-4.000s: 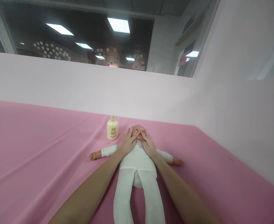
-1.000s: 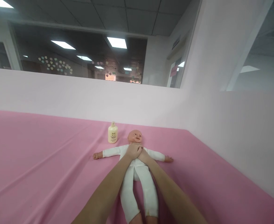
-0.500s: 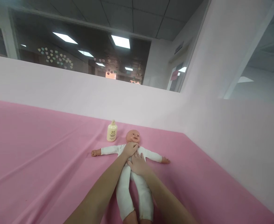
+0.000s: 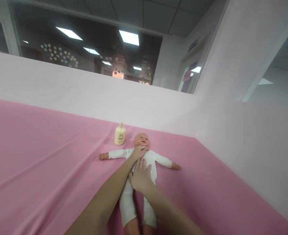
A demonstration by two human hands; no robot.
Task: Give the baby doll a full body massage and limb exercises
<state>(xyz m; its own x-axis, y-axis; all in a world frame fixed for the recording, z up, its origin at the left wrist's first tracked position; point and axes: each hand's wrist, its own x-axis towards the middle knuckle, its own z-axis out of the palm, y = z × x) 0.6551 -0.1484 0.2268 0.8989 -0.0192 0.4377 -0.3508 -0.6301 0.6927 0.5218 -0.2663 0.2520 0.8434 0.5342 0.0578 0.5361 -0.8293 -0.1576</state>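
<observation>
Glossy plastic doll (image 4: 144,156) in matt white cloth lies on smooth pink cloth (image 4: 48,156); bottle (image 4: 120,134) glossy plastic

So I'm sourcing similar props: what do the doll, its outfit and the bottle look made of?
The doll's head looks like moulded vinyl or plastic: smooth, with a slight sheen. Its white outfit appears to be soft matte fabric that creases. The cream bottle seems to be opaque plastic with a printed label; the exact type is unclear.
</observation>
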